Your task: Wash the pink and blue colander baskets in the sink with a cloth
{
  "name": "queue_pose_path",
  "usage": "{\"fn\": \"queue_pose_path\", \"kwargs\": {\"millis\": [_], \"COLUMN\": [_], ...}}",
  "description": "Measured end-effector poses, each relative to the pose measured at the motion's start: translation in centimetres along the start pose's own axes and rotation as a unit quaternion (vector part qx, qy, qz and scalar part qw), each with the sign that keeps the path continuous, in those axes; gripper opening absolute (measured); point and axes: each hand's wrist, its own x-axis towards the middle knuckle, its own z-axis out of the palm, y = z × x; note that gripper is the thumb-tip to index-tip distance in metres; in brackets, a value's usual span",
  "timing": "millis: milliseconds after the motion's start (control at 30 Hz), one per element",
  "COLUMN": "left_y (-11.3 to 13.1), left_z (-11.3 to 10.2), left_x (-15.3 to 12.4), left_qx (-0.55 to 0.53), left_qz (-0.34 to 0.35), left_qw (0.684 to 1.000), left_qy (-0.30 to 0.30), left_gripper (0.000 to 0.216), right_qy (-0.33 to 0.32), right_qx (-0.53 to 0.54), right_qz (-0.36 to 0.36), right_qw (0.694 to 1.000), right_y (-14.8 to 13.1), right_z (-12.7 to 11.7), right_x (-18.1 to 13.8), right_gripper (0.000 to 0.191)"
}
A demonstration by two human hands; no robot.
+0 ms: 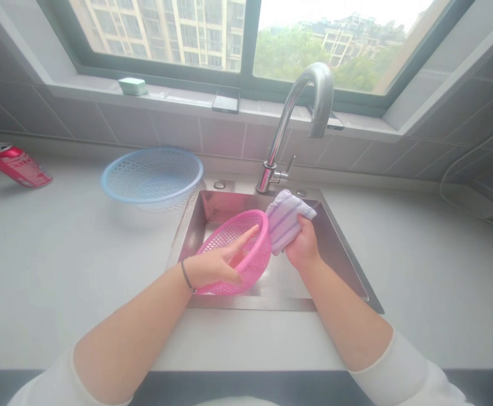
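A pink plastic colander (252, 262) is tilted on its side within the steel sink (289, 282). My left hand (219, 265) holds it, reaching across its opening with index finger and thumb apart; the other fingers are partly hidden. Pinched in my right hand (303, 245) is a folded white cloth with purple stripes (286, 217). The cloth is beside the colander's right rim, touching or very close to it. Above and behind stands the chrome faucet (322, 101), with no water seen coming from its spout.
On the counter (81, 270) left of the sink sits a light blue colander (153, 177). Farther left, a red drink can (16, 164) stands by the wall. The window sill carries a pale green box-like item (132, 86) and a dark flat device (225, 102). A cable (443, 180) hangs at right.
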Motion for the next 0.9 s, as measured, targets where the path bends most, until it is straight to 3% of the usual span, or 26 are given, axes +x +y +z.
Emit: {"fn": "queue_pose_path", "kwargs": {"millis": [167,233,300,400,467,567,633,667,700,800,833,900], "left_y": [0.2,0.1,0.0,-0.3,-0.4,-0.3,-0.3,-0.3,-0.4,-0.5,-0.5,-0.6], "left_z": [-0.6,-0.6,-0.2,0.5,0.8,0.4,0.0,-0.1,-0.1,-0.1,0.0,-0.1], "left_x": [0.7,1.2,1.7,2.2,2.3,2.1,1.9,1.9,2.0,2.3,2.3,2.4], "left_qx": [-0.045,-0.081,-0.119,-0.174,-0.202,-0.228,-0.236,-0.237,-0.237,-0.229,-0.230,-0.241], "left_qz": [0.050,0.083,0.098,0.101,0.108,0.089,0.074,0.074,0.079,0.101,0.106,0.112], "left_qw": [0.992,0.986,0.982,0.977,0.970,0.965,0.965,0.966,0.966,0.967,0.967,0.963], "left_qy": [0.105,0.118,0.105,0.072,0.077,0.090,0.083,0.074,0.064,0.035,0.031,0.035], "left_gripper": [0.057,0.047,0.045,0.043,0.044,0.050,0.053,0.052,0.050,0.045,0.044,0.042], "right_qy": [0.045,0.053,0.030,-0.062,-0.151,-0.274,-0.319,-0.321,-0.307,-0.209,-0.186,-0.188], "right_qx": [0.022,-0.014,-0.073,-0.171,-0.261,-0.372,-0.398,-0.398,-0.392,-0.358,-0.359,-0.389], "right_qz": [-0.022,-0.041,-0.062,-0.110,-0.196,-0.346,-0.394,-0.398,-0.385,-0.287,-0.272,-0.308], "right_qw": [0.999,0.998,0.995,0.977,0.933,0.816,0.765,0.762,0.777,0.863,0.873,0.848], "right_y": [-0.2,-0.4,-0.9,-2.1,-3.1,-4.2,-4.5,-4.5,-4.4,-4.2,-4.2,-4.4], "right_z": [-0.1,-0.1,0.1,1.1,1.9,2.5,2.3,2.1,1.8,1.3,1.4,2.0], "right_x": [0.2,0.0,-0.6,-2.1,-3.2,-3.8,-3.3,-2.9,-2.4,-1.4,-1.5,-2.2], "right_gripper": [0.044,0.043,0.041,0.036,0.036,0.036,0.036,0.037,0.039,0.042,0.041,0.039]}}
